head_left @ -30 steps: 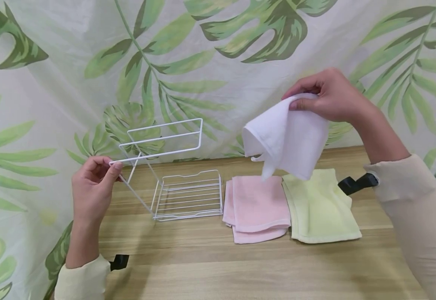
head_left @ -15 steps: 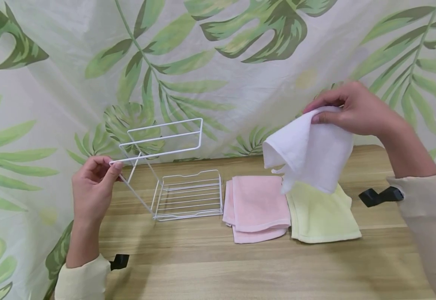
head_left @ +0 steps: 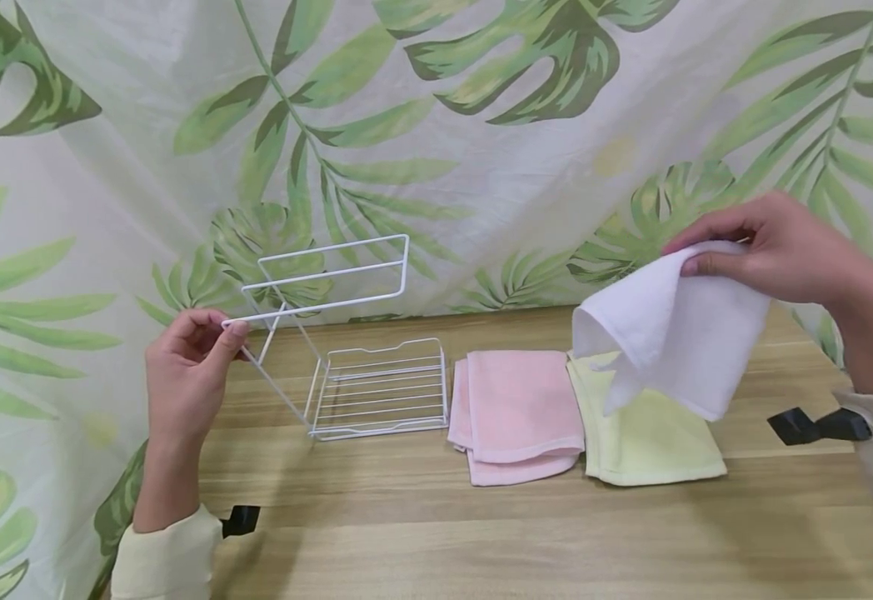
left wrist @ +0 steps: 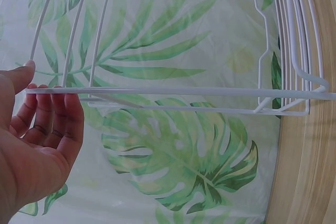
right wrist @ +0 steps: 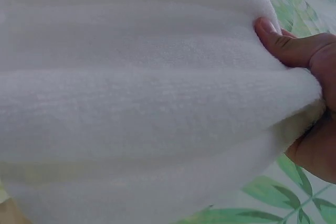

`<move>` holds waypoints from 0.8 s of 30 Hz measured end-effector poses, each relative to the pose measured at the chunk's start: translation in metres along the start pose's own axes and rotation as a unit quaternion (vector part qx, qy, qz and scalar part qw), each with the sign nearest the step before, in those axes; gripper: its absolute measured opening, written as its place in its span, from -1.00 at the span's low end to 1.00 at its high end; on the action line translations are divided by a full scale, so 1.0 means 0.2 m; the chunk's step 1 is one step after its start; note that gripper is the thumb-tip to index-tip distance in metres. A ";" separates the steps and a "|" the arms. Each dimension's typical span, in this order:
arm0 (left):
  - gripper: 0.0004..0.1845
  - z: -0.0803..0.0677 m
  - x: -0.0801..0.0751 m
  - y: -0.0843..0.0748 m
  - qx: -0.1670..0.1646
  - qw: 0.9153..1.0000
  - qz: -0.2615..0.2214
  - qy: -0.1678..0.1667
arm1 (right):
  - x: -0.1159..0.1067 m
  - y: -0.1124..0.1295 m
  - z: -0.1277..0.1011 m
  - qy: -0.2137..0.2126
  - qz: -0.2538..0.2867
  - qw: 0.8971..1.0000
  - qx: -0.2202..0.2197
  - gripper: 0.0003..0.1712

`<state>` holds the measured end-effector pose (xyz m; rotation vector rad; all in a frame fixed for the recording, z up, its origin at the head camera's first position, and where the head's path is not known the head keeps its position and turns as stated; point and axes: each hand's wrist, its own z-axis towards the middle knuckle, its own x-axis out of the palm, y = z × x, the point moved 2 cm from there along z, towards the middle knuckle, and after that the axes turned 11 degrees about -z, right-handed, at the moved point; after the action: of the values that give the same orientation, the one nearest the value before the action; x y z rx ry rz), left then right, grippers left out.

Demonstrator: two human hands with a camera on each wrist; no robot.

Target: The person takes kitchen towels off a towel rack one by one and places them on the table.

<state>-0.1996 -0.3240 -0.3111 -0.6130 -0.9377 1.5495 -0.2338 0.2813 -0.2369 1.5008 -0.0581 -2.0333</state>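
A white wire rack [head_left: 376, 429] stands on the table at the left, its slatted base down and its upper frame reaching to the right. My left hand [head_left: 189, 367] pinches the upper left corner of that frame; in the left wrist view the thumb [left wrist: 23, 76] lies above the wire and the fingers curl under it. From my right hand [head_left: 796, 250] hangs a white towel [head_left: 676, 325], pinched at its top edge between thumb and fingers. The towel's lower part overlaps the yellow towel [head_left: 661, 450] in the head view and fills most of the right wrist view.
A folded pink towel [head_left: 522, 408] lies on the wooden table [head_left: 436, 550] between the rack and the yellow towel. Behind the table hangs a leaf-patterned cloth [head_left: 511, 183]. Each sleeve carries a black wrist mount [head_left: 819, 425].
My right hand has moved right and down with the white towel, which now hangs over the yellow towel instead of near the pink one. The left hand and rack have stayed put.
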 end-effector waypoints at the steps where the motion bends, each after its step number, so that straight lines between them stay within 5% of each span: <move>1: -0.90 0.00 0.00 0.00 0.000 1.000 -0.001 -0.001 | 0.00 -0.01 -0.02 0.002 0.002 1.000 0.008 -0.80; 13: -0.88 0.00 0.00 0.00 0.009 1.000 -0.004 0.006 | 0.00 -0.13 -0.20 0.016 -0.006 0.998 0.068 -0.80; 24: -0.89 0.00 0.00 0.01 -0.001 1.000 -0.005 -0.007 | 0.01 -0.24 -0.35 -0.016 0.008 0.998 0.067 -0.70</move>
<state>-0.2007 -0.3247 -0.3121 -0.5973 -0.9517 1.5463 -0.1941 0.3403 -0.2812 1.5420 -0.2224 -2.0768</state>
